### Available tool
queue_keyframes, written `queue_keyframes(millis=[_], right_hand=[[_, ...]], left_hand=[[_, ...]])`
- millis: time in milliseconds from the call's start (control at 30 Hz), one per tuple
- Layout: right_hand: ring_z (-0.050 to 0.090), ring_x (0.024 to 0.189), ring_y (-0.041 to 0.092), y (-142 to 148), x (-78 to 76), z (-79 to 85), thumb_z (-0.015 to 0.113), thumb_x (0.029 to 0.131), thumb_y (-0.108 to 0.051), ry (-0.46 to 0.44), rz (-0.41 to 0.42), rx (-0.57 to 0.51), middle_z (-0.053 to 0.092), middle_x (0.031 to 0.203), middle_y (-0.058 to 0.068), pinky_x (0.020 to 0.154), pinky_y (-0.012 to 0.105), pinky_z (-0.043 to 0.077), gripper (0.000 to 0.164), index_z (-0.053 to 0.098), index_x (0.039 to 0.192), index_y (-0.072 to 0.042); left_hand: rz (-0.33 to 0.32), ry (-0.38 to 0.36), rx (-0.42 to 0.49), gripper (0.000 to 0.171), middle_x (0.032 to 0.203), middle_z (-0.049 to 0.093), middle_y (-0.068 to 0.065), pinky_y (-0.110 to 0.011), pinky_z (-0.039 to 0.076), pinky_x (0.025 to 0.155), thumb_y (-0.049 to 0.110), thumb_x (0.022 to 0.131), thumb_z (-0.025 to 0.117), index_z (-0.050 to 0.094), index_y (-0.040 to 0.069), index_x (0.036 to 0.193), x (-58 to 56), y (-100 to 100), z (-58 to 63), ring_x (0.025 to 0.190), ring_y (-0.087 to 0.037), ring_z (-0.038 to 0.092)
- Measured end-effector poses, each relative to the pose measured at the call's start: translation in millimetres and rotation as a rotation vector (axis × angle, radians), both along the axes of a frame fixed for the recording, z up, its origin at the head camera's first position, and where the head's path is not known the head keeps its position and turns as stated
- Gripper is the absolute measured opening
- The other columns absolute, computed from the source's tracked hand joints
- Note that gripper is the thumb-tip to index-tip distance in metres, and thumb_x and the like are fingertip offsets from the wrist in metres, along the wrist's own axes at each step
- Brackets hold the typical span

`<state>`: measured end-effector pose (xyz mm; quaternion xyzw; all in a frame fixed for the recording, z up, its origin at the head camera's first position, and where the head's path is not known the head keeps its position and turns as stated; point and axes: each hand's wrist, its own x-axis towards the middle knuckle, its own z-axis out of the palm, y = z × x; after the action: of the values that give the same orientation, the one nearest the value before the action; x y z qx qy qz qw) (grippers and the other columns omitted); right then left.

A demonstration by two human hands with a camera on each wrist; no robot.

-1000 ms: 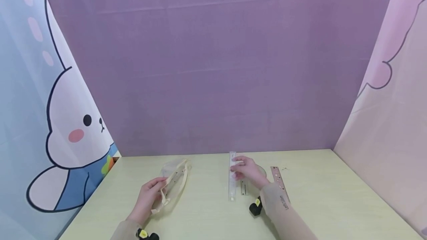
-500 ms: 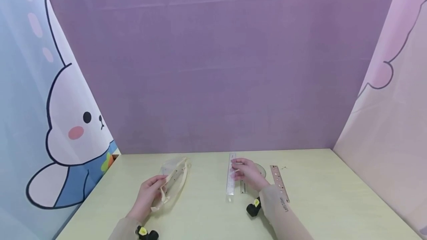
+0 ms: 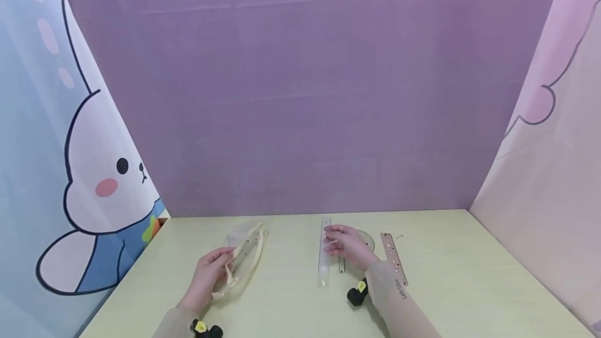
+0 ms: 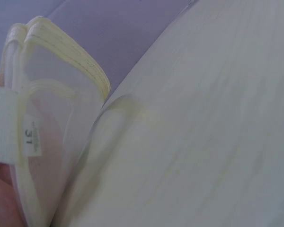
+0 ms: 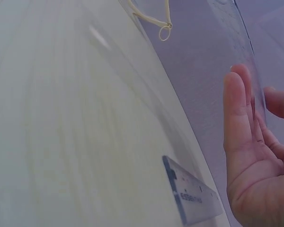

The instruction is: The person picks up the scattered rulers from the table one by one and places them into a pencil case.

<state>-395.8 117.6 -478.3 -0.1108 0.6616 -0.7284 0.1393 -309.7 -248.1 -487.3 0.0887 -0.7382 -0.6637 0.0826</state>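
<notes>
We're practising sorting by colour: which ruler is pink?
The pink ruler is the rightmost, lying on the table; the long ruler in the right hand and the partly hidden ruler beside it are clear.

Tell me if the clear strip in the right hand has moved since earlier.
Yes, slightly down in the head view: the clear strip overlapped the table's back edge; now it stops just below.

The ruler [image 3: 324, 263] and right hand [image 3: 349, 245] have shifted slightly nearer the person; more of the disc [image 3: 367, 240] shows.
</notes>
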Motion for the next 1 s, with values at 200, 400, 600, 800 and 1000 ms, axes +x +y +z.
queue_keyframes(millis=[200, 400, 600, 800, 1000], right_hand=[[0.065, 0.077, 0.019, 0.4, -0.1, 0.3, 0.054, 0.097, -0.01, -0.013, 0.002, -0.008, 0.061, 0.097, 0.013, 0.073, 0.031, 0.055, 0.04, 0.046, 0.13, 0.011], [0.065, 0.076, 0.019, 0.0, -0.5, -0.3, 0.056, 0.097, -0.011, -0.027, 0.011, -0.01, 0.061, 0.091, 0.011, 0.075, 0.033, 0.055, 0.041, 0.047, 0.13, 0.011], [0.064, 0.074, 0.018, 0.1, 1.0, -0.1, 0.057, 0.096, -0.012, -0.018, 0.0, 0.012, 0.061, 0.091, 0.01, 0.072, 0.033, 0.055, 0.04, 0.049, 0.129, 0.009], [0.062, 0.069, 0.016, -0.2, 3.7, 2.1, 0.058, 0.096, -0.014, -0.015, 0.0, 0.017, 0.061, 0.089, 0.009, 0.066, 0.03, 0.054, 0.041, 0.05, 0.129, 0.008], [0.062, 0.069, 0.016, -0.2, 3.9, 2.1, 0.057, 0.097, -0.014, -0.02, 0.002, 0.013, 0.061, 0.09, 0.01, 0.064, 0.03, 0.054, 0.04, 0.049, 0.13, 0.008]], left_hand=[[-0.006, 0.002, 0.0, 0.036, 0.113, 0.062, -0.009, -0.03, 0.05, 0.077, 0.021, 0.092, 0.064, 0.064, 0.0, 0.121, 0.9, 0.6, 2.2, 0.093, -0.021, 0.059], [-0.002, -0.01, 0.01, 0.036, 0.113, 0.062, -0.008, -0.03, 0.05, 0.076, 0.023, 0.092, 0.064, 0.064, 0.001, 0.12, 0.7, 0.6, 2.3, 0.093, -0.019, 0.059], [-0.002, -0.009, 0.009, 0.035, 0.114, 0.062, -0.009, -0.03, 0.05, 0.077, 0.021, 0.092, 0.064, 0.064, 0.0, 0.12, 0.4, 0.7, 1.8, 0.093, -0.019, 0.059], [-0.006, -0.012, -0.003, 0.037, 0.12, 0.06, -0.01, -0.03, 0.05, 0.079, 0.024, 0.092, 0.064, 0.064, 0.001, 0.121, 1.0, 0.8, 2.0, 0.096, -0.018, 0.058], [-0.005, -0.011, -0.002, 0.036, 0.121, 0.06, -0.011, -0.03, 0.05, 0.079, 0.023, 0.092, 0.064, 0.064, 0.001, 0.121, 1.0, 0.9, 2.0, 0.096, -0.018, 0.059]])
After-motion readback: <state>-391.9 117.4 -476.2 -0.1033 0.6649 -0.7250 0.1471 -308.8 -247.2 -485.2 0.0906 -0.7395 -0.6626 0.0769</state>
